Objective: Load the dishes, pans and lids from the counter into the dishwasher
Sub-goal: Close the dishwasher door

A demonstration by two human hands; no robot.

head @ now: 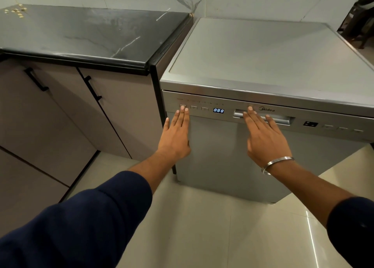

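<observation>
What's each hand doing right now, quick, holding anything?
Left hand: open, fingers straight, fingertips at the leftmost button on the dishwasher.
Right hand: open, fingers straight over the door handle, holding nothing.

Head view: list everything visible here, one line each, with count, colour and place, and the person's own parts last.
dishwasher: one, silver, right of the cabinets, door closed
display: one, blue digits, on the control panel
door handle: one, silver recess, centre of the panel
counter: one, black marble, upper left
small pale bits: several, yellowish, far left corner of the counter
cabinet handles: two, black, on the beige doors
floor: cream tiles
bangle: one, silver, right wrist
left hand: fingers straight, tips at the leftmost button
right hand: fingers straight, tips at the door handle
</observation>
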